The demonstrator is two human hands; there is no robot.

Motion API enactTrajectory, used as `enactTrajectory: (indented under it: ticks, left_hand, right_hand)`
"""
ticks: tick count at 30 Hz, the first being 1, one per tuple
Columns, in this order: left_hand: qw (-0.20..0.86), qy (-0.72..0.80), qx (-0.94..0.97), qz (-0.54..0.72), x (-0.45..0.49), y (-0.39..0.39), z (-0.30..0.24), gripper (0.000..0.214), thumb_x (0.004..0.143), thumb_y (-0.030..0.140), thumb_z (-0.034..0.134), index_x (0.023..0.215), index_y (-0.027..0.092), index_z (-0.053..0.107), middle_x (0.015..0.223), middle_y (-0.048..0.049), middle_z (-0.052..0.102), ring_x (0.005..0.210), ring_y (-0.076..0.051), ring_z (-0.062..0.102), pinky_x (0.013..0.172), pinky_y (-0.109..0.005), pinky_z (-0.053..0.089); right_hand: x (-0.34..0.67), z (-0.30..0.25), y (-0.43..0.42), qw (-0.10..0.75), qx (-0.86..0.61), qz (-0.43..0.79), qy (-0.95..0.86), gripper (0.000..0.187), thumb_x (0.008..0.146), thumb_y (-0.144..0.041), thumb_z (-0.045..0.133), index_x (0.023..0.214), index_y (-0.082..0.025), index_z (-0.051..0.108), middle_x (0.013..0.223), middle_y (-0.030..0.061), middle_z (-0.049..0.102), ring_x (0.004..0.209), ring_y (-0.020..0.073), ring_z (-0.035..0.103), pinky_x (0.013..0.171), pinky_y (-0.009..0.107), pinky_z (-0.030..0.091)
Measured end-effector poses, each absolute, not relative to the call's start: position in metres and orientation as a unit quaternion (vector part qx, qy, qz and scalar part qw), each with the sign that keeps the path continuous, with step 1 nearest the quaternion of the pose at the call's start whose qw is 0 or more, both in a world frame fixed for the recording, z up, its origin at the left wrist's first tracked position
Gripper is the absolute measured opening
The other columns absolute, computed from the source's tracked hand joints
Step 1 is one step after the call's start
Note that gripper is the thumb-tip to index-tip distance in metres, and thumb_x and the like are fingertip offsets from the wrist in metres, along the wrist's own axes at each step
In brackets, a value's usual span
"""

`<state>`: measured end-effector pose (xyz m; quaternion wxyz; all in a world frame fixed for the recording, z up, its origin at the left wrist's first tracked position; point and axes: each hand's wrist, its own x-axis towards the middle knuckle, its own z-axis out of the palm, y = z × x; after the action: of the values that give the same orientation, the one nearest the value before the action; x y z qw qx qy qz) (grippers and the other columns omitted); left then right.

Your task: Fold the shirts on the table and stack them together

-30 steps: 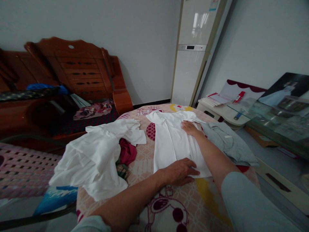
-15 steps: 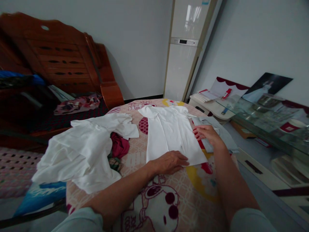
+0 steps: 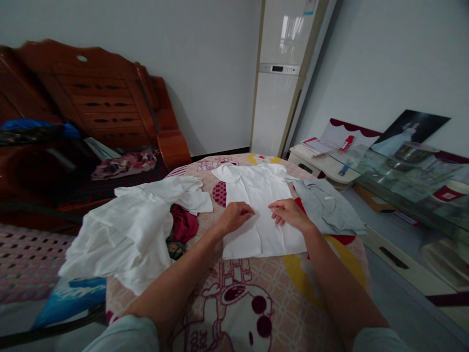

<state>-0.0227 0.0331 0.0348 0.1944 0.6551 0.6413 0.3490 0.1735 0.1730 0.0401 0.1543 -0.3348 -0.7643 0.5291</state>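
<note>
A white short-sleeved T-shirt point(image 3: 264, 183) lies spread on the round table, its sleeves at the far end and its hem towards me. Over its left half is my left hand point(image 3: 237, 216), with the fingers drawn together at the tips; whether cloth is between them I cannot make out. My right hand point(image 3: 289, 212) is over the right half, fingers bent loosely and partly apart, holding nothing visible. A gap of bare white cloth separates the two hands. To the right lies a folded grey garment point(image 3: 326, 205).
A rumpled heap of white clothes point(image 3: 120, 230) covers the table's left side, beside a dark red cloth point(image 3: 184, 224). The patterned tablecloth point(image 3: 234, 313) shows in front. A wooden bench point(image 3: 106, 102) stands left, a glass shelf point(image 3: 414, 186) right, an air conditioner point(image 3: 274, 107) behind.
My left hand has moved from the hem up onto the T-shirt's left half. My right hand has come left from the shirt's side edge onto its cloth. The view has shifted slightly.
</note>
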Motion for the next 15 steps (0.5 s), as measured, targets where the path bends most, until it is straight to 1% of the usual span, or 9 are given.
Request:
enactTrajectory:
  ticks: [2,4,6,7,10,12,15]
  left_hand:
    - [0.199,0.680,0.626,0.326,-0.032,0.032,0.035,0.016,0.082,0.015,0.058,0.084,0.014,0.074,0.081,-0.0027,0.073,0.071,-0.012,0.063,0.068,-0.020,0.045]
    - [0.235,0.658,0.651,0.295,-0.027,0.026,0.035,0.014,0.082,0.016,0.059,0.081,0.014,0.073,0.076,-0.0010,0.072,0.067,-0.010,0.060,0.064,-0.019,0.042]
    - [0.264,0.623,0.690,0.258,-0.011,0.019,0.035,0.012,0.082,0.021,0.062,0.080,0.014,0.072,0.074,-0.0003,0.071,0.064,-0.010,0.059,0.062,-0.019,0.040]
    - [0.267,0.615,0.704,0.236,-0.001,0.015,0.036,0.014,0.082,0.027,0.065,0.080,0.014,0.071,0.072,-0.0003,0.069,0.063,-0.011,0.058,0.061,-0.020,0.039]
    - [0.236,0.620,0.731,0.162,0.024,0.008,0.039,0.026,0.075,0.039,0.074,0.085,0.016,0.069,0.074,-0.0021,0.068,0.064,-0.014,0.059,0.061,-0.023,0.039]
    - [0.201,0.630,0.742,0.114,0.033,0.006,0.039,0.028,0.072,0.039,0.076,0.087,0.017,0.067,0.077,-0.0042,0.069,0.068,-0.018,0.061,0.062,-0.025,0.041]
    - [0.171,0.631,0.752,0.089,0.035,0.006,0.038,0.019,0.075,0.033,0.071,0.086,0.018,0.066,0.080,-0.0056,0.069,0.072,-0.020,0.063,0.064,-0.027,0.042]
  right_hand:
    - [0.162,0.037,0.168,0.131,-0.331,0.528,-0.771,0.020,0.085,-0.019,0.060,0.100,-0.011,0.070,0.070,0.0053,0.071,0.050,0.0113,0.064,0.042,0.018,0.047]
    - [0.147,0.036,0.168,0.124,-0.343,0.521,-0.772,0.019,0.085,-0.017,0.059,0.098,-0.010,0.070,0.070,0.0060,0.071,0.051,0.0117,0.064,0.041,0.018,0.047]
    - [0.128,0.037,0.173,0.139,-0.360,0.514,-0.766,0.019,0.084,-0.013,0.058,0.098,-0.009,0.070,0.070,0.0062,0.072,0.052,0.0119,0.065,0.043,0.017,0.048]
    - [0.118,0.038,0.177,0.151,-0.371,0.507,-0.763,0.020,0.083,-0.011,0.057,0.098,-0.009,0.070,0.071,0.0062,0.072,0.054,0.0119,0.066,0.044,0.018,0.050]
    - [0.085,0.035,0.188,0.174,-0.394,0.439,-0.789,0.022,0.083,-0.009,0.055,0.099,-0.010,0.071,0.078,0.0063,0.074,0.060,0.0119,0.069,0.050,0.017,0.053]
    - [0.065,0.029,0.195,0.172,-0.398,0.384,-0.815,0.023,0.085,-0.011,0.052,0.098,-0.011,0.071,0.082,0.0058,0.074,0.065,0.0125,0.071,0.054,0.018,0.054]
    - [0.041,0.021,0.203,0.162,-0.400,0.333,-0.838,0.026,0.086,-0.014,0.049,0.095,-0.013,0.073,0.083,0.0059,0.075,0.069,0.0145,0.071,0.058,0.019,0.055]
